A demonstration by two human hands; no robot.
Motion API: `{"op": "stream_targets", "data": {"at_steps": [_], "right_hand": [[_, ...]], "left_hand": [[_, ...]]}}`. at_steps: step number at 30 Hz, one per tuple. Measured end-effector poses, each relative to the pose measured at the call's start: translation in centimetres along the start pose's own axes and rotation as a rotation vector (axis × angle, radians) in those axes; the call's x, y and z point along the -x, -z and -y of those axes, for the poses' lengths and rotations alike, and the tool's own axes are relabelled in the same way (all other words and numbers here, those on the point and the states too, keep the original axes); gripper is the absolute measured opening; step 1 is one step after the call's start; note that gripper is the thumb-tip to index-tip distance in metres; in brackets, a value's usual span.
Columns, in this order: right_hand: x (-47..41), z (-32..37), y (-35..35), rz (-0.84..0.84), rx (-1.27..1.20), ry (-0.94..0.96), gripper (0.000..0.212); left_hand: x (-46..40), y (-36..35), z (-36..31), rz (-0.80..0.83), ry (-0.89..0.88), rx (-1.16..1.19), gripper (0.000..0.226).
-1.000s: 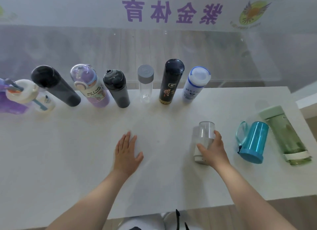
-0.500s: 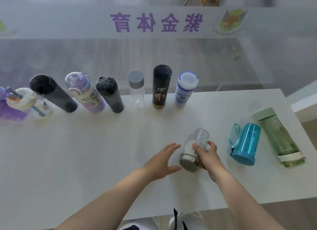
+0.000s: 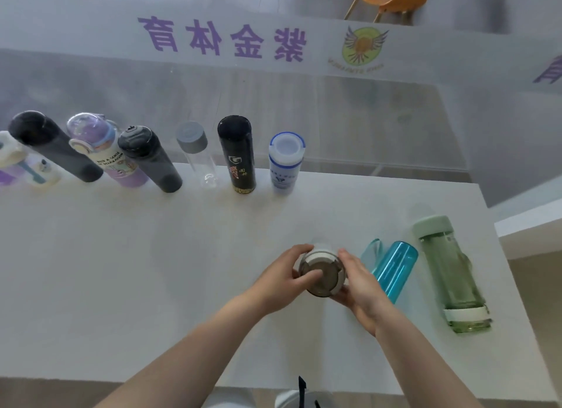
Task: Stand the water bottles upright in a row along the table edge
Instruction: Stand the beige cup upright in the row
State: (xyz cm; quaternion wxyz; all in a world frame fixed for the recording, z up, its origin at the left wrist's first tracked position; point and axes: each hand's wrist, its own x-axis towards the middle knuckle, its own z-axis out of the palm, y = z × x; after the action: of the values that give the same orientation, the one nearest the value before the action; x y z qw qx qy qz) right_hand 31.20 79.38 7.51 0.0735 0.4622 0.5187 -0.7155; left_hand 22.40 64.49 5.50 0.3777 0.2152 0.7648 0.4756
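A small clear bottle with a white collar and grey cap is held between both hands over the near-right part of the white table, its cap end turned toward the camera so that the body is mostly hidden behind it. The left hand wraps its left side with the thumb lying across the cap; the right hand cups it from the right and beneath. Whether its base touches the tabletop cannot be told.

Just to the right lie the two bottles not yet stood up: a blue translucent bottle with a loop strap and, beside that, a green-tinted bottle with a pale green cap.

Along the far edge a row already stands, ending on the right with a white bottle with blue trim, next to a tall black bottle and a clear bottle with a grey cap.

The step in hand looks like carrying this bottle to the row. The next move calls for setting it cap-up on the open stretch of edge just right of the white bottle, without nudging that neighbour.
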Motion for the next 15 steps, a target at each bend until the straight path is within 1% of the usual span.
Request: {"op": "stream_targets", "data": {"at_steps": [2,3,6,7,9,11,13,15], "right_hand": [[0.2,0.5,1.1,0.031,0.049,0.083,0.031],[0.3,0.7,1.7,0.044,0.096,0.121,0.036],[0.5,1.2,3.2,0.082,0.249,0.21,0.071],[0.4,1.4,3.6,0.079,0.315,0.242,0.077],[0.3,1.6,4.5,0.071,0.438,0.311,0.076],[0.2,1.6,5.1,0.089,0.519,0.349,0.076],[0.0,1.3,5.4,0.1,0.596,0.378,0.085],[-0.1,0.9,5.4,0.07,0.653,0.428,0.095]], "left_hand": [[-0.9,-0.9,-1.2,-0.07,0.023,0.024,0.052],[-1.3,-1.3,-1.8,-0.096,0.044,0.052,0.051],[-2.5,-2.4,-3.3,-0.138,0.106,0.216,0.037],[-2.7,-2.8,-3.7,-0.15,0.13,0.278,0.034],[-3.1,-3.6,-4.2,-0.173,0.168,0.354,0.032],[-3.3,-4.2,-4.5,-0.195,0.187,0.375,0.034],[-3.4,-4.6,-4.7,-0.205,0.208,0.379,0.037],[-3.4,-4.9,-5.0,-0.204,0.229,0.386,0.038]]}}
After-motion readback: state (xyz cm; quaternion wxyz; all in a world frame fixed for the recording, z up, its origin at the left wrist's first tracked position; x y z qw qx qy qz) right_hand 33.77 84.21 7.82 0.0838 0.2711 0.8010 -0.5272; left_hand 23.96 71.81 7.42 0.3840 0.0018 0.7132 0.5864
